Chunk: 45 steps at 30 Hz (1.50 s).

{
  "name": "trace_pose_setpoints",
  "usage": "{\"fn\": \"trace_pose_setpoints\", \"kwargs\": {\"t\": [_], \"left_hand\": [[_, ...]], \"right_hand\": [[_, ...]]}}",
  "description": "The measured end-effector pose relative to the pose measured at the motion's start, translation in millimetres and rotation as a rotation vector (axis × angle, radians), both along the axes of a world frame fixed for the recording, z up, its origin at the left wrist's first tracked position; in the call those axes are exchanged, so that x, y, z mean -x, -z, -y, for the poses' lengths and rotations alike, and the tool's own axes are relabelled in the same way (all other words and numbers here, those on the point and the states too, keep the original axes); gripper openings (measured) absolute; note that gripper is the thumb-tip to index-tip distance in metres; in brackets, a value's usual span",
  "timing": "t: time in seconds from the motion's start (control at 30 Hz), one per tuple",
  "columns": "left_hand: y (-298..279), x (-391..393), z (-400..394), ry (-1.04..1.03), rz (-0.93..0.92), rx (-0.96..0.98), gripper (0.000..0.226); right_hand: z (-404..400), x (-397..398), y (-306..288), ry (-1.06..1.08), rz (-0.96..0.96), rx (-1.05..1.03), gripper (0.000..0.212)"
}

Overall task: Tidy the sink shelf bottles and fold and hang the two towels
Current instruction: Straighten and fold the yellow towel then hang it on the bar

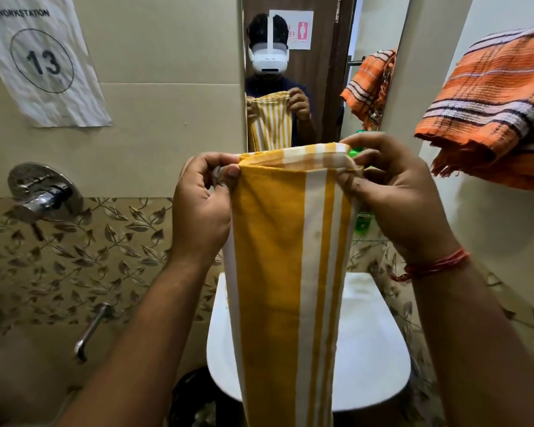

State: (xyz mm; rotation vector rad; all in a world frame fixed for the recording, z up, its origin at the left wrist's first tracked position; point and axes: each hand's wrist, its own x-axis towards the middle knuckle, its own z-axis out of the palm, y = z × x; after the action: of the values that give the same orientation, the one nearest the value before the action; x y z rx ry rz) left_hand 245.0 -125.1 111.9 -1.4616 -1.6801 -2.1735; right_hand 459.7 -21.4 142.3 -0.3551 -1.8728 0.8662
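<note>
A yellow and white striped towel (287,257) hangs folded lengthwise in front of me, above the white sink (370,359). My left hand (202,208) pinches its top left corner and my right hand (392,192) pinches its top right corner, holding the top edge level. An orange striped towel (490,109) lies folded over a rail at the upper right. A green bottle (363,220) shows partly behind my right hand; the shelf it stands on is mostly hidden by the towel and hand.
A mirror (321,72) straight ahead reflects me and both towels. A chrome tap fitting (40,192) and a lower spout (90,331) stick out of the tiled wall at the left. A paper sign with 13 (40,63) hangs at the upper left.
</note>
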Motion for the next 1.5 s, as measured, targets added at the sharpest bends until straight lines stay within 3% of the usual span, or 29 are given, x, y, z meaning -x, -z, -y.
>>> {"fn": "trace_pose_setpoints", "kwargs": {"t": [0.2, 0.37, 0.6, 0.73, 0.8, 0.87, 0.97, 1.0, 1.1, 1.2, 1.3, 1.37, 1.43, 1.5], "left_hand": [[-3.7, -1.4, 2.5, 0.068, -0.042, -0.009, 0.009], [-6.7, -5.4, 2.8, 0.105, -0.053, 0.010, 0.008], [-10.7, -8.0, 1.1, 0.092, -0.052, 0.019, 0.009], [-32.6, -3.6, -5.3, 0.148, -0.081, -0.011, 0.011], [-54.2, 11.3, -15.3, 0.255, -0.005, -0.070, 0.024], [-59.6, 27.6, -21.2, 0.499, 0.167, -0.014, 0.054], [-17.5, 30.5, -7.4, 0.774, 0.462, 0.245, 0.117], [-1.8, 24.0, -2.1, 0.783, 0.496, 0.292, 0.124], [50.4, 3.5, 9.2, 0.707, 0.566, 0.468, 0.119], [77.3, -16.9, 23.8, 0.673, 0.604, 0.489, 0.092], [53.5, -11.2, 14.1, 0.823, 0.700, 0.242, 0.088], [33.8, -8.9, 8.4, 0.922, 0.612, 0.222, 0.079], [29.0, -17.0, 6.4, 0.823, 0.480, 0.306, 0.076], [33.4, -28.0, 5.8, 0.714, 0.472, 0.259, 0.086]], "right_hand": [[-0.6, -6.8, 4.3, -0.066, 0.016, 0.078, 0.040], [-8.8, -20.1, -1.7, 0.086, 0.254, -0.112, 0.024], [-8.5, -26.7, -3.2, 0.069, 0.257, -0.100, 0.022], [-11.2, -31.8, -23.1, -0.083, 0.293, -0.064, 0.024], [-22.6, -26.5, -48.8, -0.178, 0.129, 0.041, 0.034], [-30.6, -13.1, -61.6, -0.265, -0.098, 0.137, 0.058], [-16.8, -1.1, 1.4, -0.188, 0.054, 0.475, 0.113], [-0.9, 0.4, 32.5, -0.177, 0.125, 0.588, 0.114], [17.0, 0.6, 107.0, -0.232, 0.080, 0.754, 0.051], [11.2, -4.0, 107.9, -0.249, 0.013, 0.832, 0.060], [1.1, -11.8, 71.4, -0.529, -0.256, 0.840, 0.093], [-2.1, -20.2, 54.7, -0.596, -0.376, 0.808, 0.099], [6.5, -23.3, 60.2, -0.506, -0.302, 0.859, 0.091], [18.1, -26.0, 77.5, -0.410, -0.156, 0.881, 0.059]]}}
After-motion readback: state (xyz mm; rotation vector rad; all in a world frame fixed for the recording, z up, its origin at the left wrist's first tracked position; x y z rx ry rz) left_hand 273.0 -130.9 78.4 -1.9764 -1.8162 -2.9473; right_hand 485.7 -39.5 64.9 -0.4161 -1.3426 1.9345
